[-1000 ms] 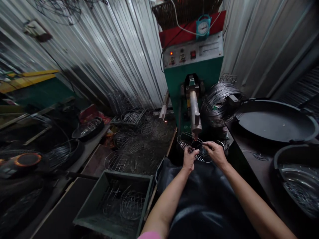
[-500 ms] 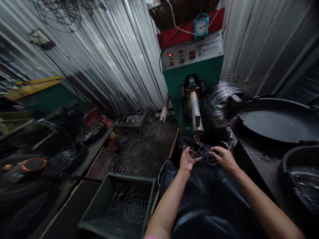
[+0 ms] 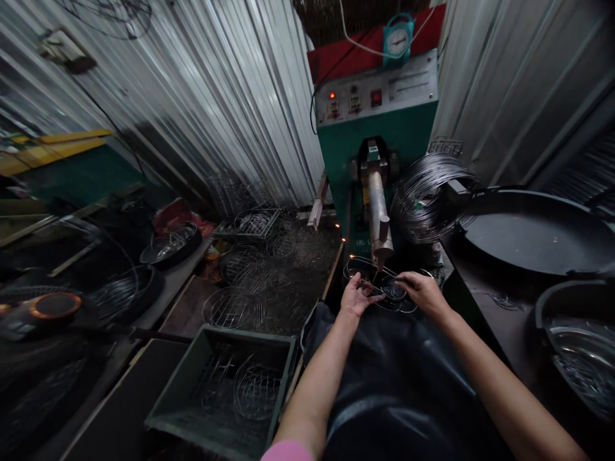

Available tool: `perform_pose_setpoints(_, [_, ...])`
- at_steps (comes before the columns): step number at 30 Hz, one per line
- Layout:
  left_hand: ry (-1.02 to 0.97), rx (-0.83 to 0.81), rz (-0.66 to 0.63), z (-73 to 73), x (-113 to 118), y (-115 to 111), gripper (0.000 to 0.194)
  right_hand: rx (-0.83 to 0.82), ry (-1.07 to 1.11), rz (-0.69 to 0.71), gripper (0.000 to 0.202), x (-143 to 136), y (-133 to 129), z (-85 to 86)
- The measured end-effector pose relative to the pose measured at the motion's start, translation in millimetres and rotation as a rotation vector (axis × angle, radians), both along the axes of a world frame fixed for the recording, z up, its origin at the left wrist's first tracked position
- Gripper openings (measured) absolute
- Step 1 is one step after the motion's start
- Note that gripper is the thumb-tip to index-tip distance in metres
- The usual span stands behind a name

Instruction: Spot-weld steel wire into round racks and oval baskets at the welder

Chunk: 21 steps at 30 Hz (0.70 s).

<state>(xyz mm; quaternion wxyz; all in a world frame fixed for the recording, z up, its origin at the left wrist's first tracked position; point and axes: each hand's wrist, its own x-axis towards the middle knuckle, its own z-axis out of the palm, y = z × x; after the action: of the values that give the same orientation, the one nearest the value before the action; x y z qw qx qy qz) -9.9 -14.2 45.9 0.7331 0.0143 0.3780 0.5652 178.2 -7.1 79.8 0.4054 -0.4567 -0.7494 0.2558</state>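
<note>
The right hand (image 3: 423, 293) pinches the near right edge of a thin wire frame (image 3: 366, 261) between thumb and fingertips. The left hand (image 3: 356, 297) is turned partly palm up at the frame's left side, fingers spread under and along it; whether its thumb presses on a wire, I cannot tell. The frame lies between and just ahead of the hands, tilted, its rounded far edge reaching past the left fingertips.

Directly beyond the grip, the blunt tip of the metal arm (image 3: 377, 208) comes down close over the frame; contact is hard to make out. Orange sparks (image 3: 343, 240) fly just beyond the left hand, before the green machine (image 3: 331, 153). Room above the frame is tight under that tip; the gap between the hands is narrow.

A dark apron (image 3: 398, 384) spreads nearer than both hands. Left of the left hand runs a thin board edge (image 3: 335, 272), and farther left and nearer stands the green crate (image 3: 179, 384), open-topped. Beyond the right hand hangs a wire coil (image 3: 432, 200); to its right, the raised rim of a wide black tray (image 3: 538, 234) bounds that side.
</note>
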Motion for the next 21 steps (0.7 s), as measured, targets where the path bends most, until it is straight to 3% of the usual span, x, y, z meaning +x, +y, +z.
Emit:
perform_pose_setpoints(3, [0.299, 0.096, 0.002, -8.1, 5.0, -19.0, 0.035, -0.014, 0.112, -0.098, 0.028, 17.4, -14.4, -19.9])
perform_pose_setpoints(7, [1.141, 0.428, 0.115, -29.4, 22.3, -47.7, 0.062, -0.181, 0.160, -0.200, 0.031, 35.1, -30.7, -53.9])
perform_pose_setpoints(9, [1.472, 0.560, 0.144, -36.7, 32.5, -53.3, 0.066, -0.216, 0.199, -0.205, 0.031, 36.4, -32.5, -65.0])
perform_pose_setpoints(12, [1.762, 0.580, 0.172, -38.2, 45.7, -50.5, 0.067, -0.185, 0.256, -0.193, 0.030, 34.2, -30.6, -70.9])
perform_pose_setpoints(14, [1.830, 0.582, 0.165, -34.6, 51.4, -46.4, 0.070, -0.165, 0.268, -0.181, 0.029, 33.7, -30.4, -69.8])
perform_pose_setpoints(16, [1.771, 0.594, 0.123, -29.6, 54.0, -44.0, 0.070, -0.157, 0.280, -0.177, 0.028, 34.3, -32.3, -66.1])
perform_pose_setpoints(21, [1.231, 0.552, 0.125, -18.0, 47.0, -46.0, 0.059, -0.137, 0.272, -0.098, 0.024, 29.5, -37.8, -45.4])
